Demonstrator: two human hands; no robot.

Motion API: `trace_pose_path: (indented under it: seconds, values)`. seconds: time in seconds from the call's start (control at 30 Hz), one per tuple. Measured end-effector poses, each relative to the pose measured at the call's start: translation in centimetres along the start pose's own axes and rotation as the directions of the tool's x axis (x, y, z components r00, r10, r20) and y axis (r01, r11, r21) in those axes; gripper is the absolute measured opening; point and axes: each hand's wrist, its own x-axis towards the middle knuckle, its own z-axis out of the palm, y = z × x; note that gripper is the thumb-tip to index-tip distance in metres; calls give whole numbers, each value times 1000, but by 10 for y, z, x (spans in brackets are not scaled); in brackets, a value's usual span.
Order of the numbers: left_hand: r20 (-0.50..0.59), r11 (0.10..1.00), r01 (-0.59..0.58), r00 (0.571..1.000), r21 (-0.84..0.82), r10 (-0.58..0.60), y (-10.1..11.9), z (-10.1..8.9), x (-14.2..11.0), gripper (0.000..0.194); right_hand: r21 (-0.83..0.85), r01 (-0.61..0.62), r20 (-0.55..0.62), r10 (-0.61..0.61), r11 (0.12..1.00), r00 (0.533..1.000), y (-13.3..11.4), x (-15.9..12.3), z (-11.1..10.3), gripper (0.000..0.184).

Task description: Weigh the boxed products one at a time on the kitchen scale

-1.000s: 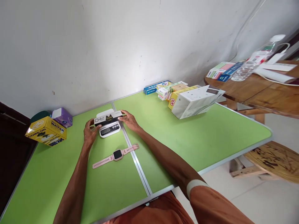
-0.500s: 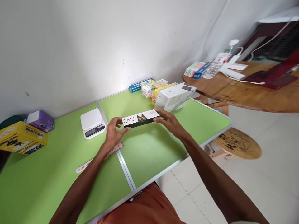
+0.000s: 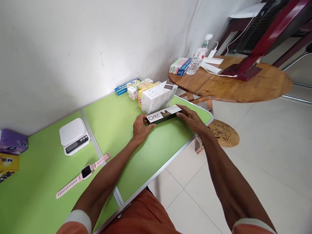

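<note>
A long, slim white-and-black box (image 3: 163, 114) is held level between both hands, over the right half of the green table (image 3: 136, 156). My left hand (image 3: 141, 129) grips its left end, thumb along the lower front edge. On the right end, my right hand (image 3: 191, 118) is closed with the thumb in front and fingers behind. Just behind the slim box stands a larger white box (image 3: 157, 99). To the left of my left forearm lies a pink-strapped smartwatch (image 3: 86, 172), stretched out flat. Beyond it sits a white kitchen scale (image 3: 73, 134).
Several small cartons, including a blue box (image 3: 122, 88) and a yellow box (image 3: 146, 92), line the wall. At the left edge are a purple box (image 3: 13, 142) and a yellow carton (image 3: 8, 165). A round wooden table (image 3: 234, 83) at right bears a water bottle (image 3: 197, 58); a stool (image 3: 224, 134) is below.
My view has turned right. Both hands have carried the slim box rightward and closer to the white box, lower over the table. The smartwatch now shows whole, clear of my forearm.
</note>
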Motion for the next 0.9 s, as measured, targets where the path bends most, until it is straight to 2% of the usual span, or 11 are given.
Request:
trace_pose_path:
  seconds: [0.17, 0.3, 0.43, 0.7, 0.9]
  values:
    - [-36, 984, 13, 999, 176, -6, 2, 22, 7, 46, -44, 2, -79, -6, 999, 997, 28, 18, 1, 52]
    - [-23, 959, 16, 1000, 282, -10, 8, 29, 12, 45, -87, 3, -150, -17, 996, 989, 37, 29, 6, 52]
    - [-15, 933, -4, 1000, 360, 10, 12, 29, 12, 45, -96, -13, -217, -8, 995, 976, 37, 34, 12, 52]
    - [-27, 905, -1, 1000, 425, 14, 10, 26, 15, 45, -27, -20, -208, 14, 999, 978, 38, 43, 20, 53]
    - [20, 908, -35, 999, 418, 30, 8, 27, 15, 40, -106, -49, -281, 18, 993, 960, 34, 41, 26, 51]
